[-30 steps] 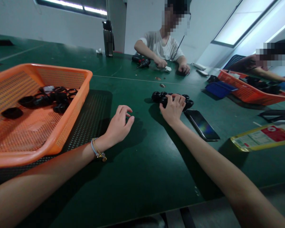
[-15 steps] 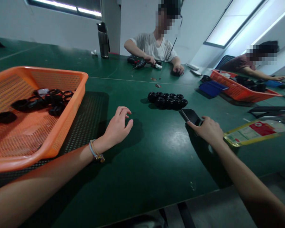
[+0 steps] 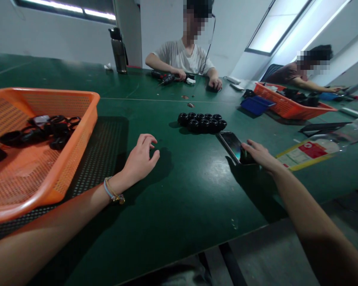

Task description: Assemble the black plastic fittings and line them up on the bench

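Note:
My right hand (image 3: 258, 154) holds a smartphone (image 3: 232, 143) by its near right end, its dark screen facing up. The phone's far end is close to two rows of shiny black round parts (image 3: 203, 122) on the green table. My left hand (image 3: 141, 157) hovers over the table with fingers loosely bent and apart, and nothing is in it. A bracelet (image 3: 113, 194) circles the left wrist. Left of that hand stands an orange basket (image 3: 83, 139) with several black ring-like parts (image 3: 52, 127) inside.
A large bottle with a red label (image 3: 313, 151) lies to the right of my right hand. Across the table (image 3: 193, 190), a person in a white shirt (image 3: 179, 57) sits by a power drill (image 3: 168, 78). A blue tray (image 3: 256, 105) and another orange basket (image 3: 292, 107) stand at the right.
The view has swung slightly right, so most things sit further left. My right hand's grip on the phone has shifted, and more of the screen shows. My left hand keeps its pose.

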`<state>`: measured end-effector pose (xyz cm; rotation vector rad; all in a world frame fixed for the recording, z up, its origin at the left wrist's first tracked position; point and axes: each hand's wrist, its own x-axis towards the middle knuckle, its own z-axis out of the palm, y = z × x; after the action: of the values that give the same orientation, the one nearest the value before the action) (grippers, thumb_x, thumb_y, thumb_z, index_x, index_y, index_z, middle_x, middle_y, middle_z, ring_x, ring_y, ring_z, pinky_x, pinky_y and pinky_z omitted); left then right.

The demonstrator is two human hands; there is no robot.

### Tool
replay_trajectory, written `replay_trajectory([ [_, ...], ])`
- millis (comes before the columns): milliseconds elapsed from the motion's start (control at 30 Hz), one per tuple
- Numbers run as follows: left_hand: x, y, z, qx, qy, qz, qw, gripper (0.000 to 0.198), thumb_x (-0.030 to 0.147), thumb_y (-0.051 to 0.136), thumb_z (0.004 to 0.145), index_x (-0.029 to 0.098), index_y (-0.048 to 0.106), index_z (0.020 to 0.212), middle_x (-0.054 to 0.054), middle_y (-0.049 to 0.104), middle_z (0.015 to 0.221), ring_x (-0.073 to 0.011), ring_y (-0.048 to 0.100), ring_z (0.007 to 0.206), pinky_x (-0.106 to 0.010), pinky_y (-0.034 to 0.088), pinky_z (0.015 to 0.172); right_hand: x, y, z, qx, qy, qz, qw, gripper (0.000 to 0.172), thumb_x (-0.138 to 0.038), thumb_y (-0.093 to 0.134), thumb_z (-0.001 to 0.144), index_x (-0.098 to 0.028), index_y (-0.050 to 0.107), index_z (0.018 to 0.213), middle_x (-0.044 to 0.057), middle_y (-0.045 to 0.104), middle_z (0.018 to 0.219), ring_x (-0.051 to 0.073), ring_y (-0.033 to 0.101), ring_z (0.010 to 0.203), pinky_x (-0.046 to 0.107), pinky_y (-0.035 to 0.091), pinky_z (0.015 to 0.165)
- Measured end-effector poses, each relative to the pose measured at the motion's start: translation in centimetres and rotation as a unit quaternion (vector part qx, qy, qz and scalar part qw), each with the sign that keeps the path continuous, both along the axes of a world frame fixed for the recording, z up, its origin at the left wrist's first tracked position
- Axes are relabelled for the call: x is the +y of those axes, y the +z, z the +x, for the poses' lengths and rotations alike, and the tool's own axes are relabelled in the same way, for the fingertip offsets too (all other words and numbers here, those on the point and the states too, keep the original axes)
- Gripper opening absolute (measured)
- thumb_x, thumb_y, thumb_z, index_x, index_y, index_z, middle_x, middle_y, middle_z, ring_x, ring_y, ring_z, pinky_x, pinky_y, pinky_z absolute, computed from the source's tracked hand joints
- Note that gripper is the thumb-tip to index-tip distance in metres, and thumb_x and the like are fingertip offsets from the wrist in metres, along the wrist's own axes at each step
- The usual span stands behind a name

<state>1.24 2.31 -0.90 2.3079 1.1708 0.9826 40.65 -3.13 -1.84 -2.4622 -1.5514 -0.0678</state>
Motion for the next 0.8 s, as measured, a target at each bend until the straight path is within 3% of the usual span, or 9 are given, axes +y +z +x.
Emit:
replay_trajectory([
  [167,0.0,-0.1,0.0,0.01,-0.008,0.006,1.0,0.011,0.019,0.046,0.081,0.017,0.046,0.092,-0.009,0.048,0.108,-0.0187,0.059,0.084,-0.04,0.054,0.075,-2.5,-0.4,0.7,0.042,-0.05,-0.035,0.997,0.055,-0.046,0.031,0.084,-0.015,0.054,0.122,0.015,0.054,0.129,0.032,0.041,0.128,0.047,0.034,0.105],
  [367,0.0,0.1,0.1,0.02,-0.01,0.003,1.0,0.008,0.02,0.045,0.081,0.017,0.047,0.089,-0.01,0.048,0.108,-0.0189,0.059,0.083,-0.04,0.053,0.076,-3.8,-0.9,0.9,0.044,-0.053,-0.029,0.997,0.054,-0.045,0.031,0.084,-0.016,0.055,0.123,0.014,0.052,0.131,0.031,0.041,0.129,0.047,0.031,0.108],
  [800,0.1,0.0,-0.1,0.043,-0.013,0.004,0.999,0.009,0.023,0.046,0.082,0.018,0.05,0.089,-0.01,0.049,0.109,-0.02,0.06,0.085,-0.039,0.054,0.074,-3.2,-2.5,1.7,-0.037,-0.016,-0.001,0.999,0.052,-0.051,0.039,0.081,-0.024,0.057,0.122,0.01,0.06,0.119,0.031,0.054,0.113,0.047,0.043,0.096],
])
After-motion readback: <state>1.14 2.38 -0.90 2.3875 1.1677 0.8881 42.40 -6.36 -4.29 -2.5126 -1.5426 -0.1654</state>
